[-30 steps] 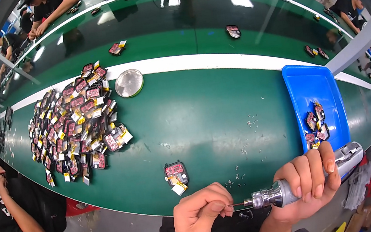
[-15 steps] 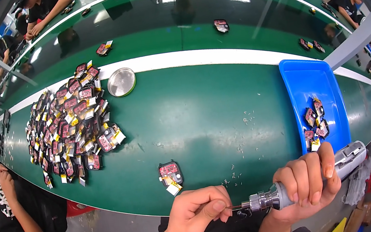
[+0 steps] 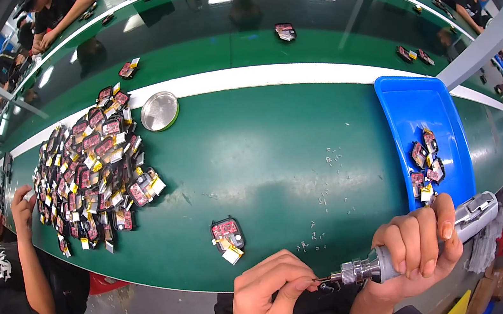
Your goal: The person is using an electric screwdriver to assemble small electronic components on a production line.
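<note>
My right hand (image 3: 413, 246) is wrapped round a grey and silver electric screwdriver (image 3: 359, 270), held level with its bit to the left. At the bit's tip, the thumb and fingers of my left hand (image 3: 274, 295) are pinched together on the bit; any small part between the fingertips is hidden. Just beyond my left hand, a black-cased device with a red circuit board (image 3: 227, 230) lies open on the green bench, its white and yellow battery hanging out at the near side. Tiny pale scraps (image 3: 324, 199) are scattered to its right.
A large pile of similar devices (image 3: 89, 170) covers the left. Behind it stands a round metal tin (image 3: 160, 112). The blue tray (image 3: 443, 111) at right holds several devices. Past the white ledge (image 3: 240, 78), a dark green belt (image 3: 198, 49) carries more. A co-worker's hand (image 3: 23, 205) is by the pile.
The left co-worker's arm has risen to the pile's edge. Another person's hand has appeared at the far side near a device. Devices on the belt have shifted left. My hands barely moved.
</note>
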Available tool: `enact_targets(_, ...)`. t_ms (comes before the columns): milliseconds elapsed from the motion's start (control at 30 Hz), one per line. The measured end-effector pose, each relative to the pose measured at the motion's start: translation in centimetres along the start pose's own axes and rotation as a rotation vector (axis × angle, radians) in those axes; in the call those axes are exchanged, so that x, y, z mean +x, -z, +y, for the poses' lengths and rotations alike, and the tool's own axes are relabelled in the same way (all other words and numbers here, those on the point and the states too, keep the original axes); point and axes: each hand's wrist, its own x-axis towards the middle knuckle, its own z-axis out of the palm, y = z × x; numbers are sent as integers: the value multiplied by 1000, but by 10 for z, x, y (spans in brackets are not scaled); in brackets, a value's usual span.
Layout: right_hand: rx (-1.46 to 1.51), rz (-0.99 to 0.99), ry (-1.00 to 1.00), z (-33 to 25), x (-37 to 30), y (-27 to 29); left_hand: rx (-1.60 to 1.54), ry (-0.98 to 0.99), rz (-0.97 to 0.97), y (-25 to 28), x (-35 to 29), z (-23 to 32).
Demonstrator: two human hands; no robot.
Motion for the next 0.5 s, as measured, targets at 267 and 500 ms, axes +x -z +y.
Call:
enact_targets(267, -11, 1, 8, 1, -2, 1, 146, -61, 61, -8, -2, 0)
enact_targets(500, 41, 53, 7, 2, -9, 6, 122, 44, 38, -10, -6, 3)
